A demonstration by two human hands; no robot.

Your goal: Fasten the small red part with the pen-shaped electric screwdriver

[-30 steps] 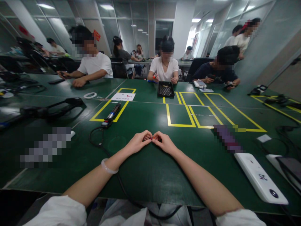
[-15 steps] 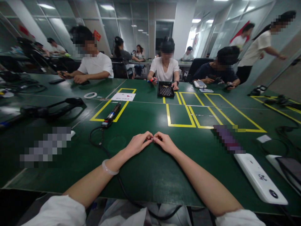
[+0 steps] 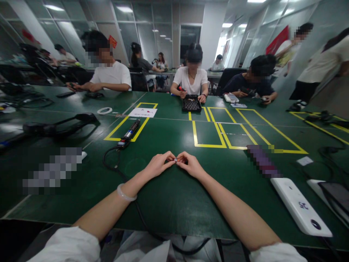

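My left hand (image 3: 159,164) and my right hand (image 3: 191,164) rest on the green table (image 3: 169,196) with their fingertips meeting. Both pinch one tiny part (image 3: 176,159) between thumb and forefinger; it is too small to name, showing a pale and reddish spot. A pale bangle (image 3: 125,194) sits on my left wrist. A powered screwdriver (image 3: 130,133) with a black cable lies to the upper left of my hands, apart from them.
Yellow tape rectangles (image 3: 209,133) mark the table ahead. A black tray (image 3: 191,103) sits before the person opposite. A white power strip (image 3: 300,205) lies at the right. A white tape ring (image 3: 104,110) and a paper sheet (image 3: 143,112) lie far left. Several people sit around; others walk at the right.
My hands have stayed together with only slight finger shifts. The person opposite has brought both hands to the black tray. People at the right have walked further along.
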